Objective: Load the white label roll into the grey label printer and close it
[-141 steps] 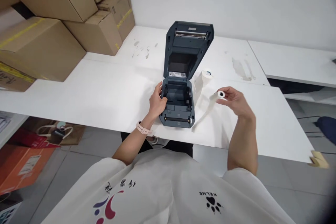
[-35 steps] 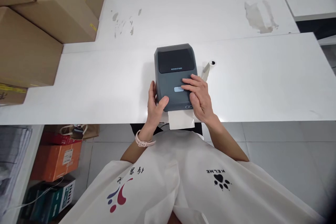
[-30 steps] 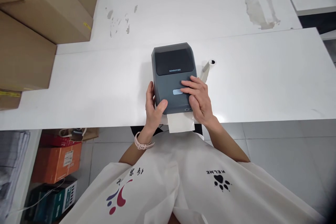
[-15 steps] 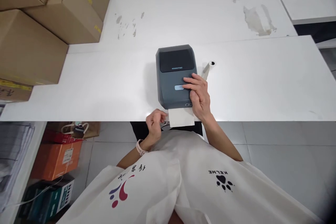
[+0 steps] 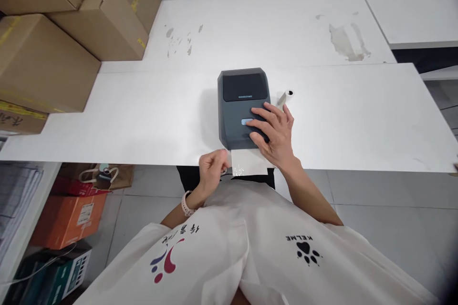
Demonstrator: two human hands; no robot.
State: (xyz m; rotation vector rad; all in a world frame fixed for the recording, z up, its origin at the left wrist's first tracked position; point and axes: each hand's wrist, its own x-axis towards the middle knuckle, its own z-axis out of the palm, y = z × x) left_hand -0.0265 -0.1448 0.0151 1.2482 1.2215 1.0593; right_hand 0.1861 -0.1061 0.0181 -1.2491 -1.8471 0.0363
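printer (image 5: 240,109) is closed; paper (image 5: 251,163) protrudes, not yet detached. right hand (image 5: 277,136) lies spread atop; left hand (image 5: 212,166) curls, its hold unclear.

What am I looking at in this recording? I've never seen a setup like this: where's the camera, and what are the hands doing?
There's no robot: one head-worn camera looks down at the wearer's own bare hands. On the white table sits a dark grey printer, lid shut, with white paper sticking out at its near edge. The right hand is spread over the lid. The left hand is curled beside the paper; whether it grips anything is unclear. A small white roll lies right of the printer, and cardboard boxes are stacked at left.
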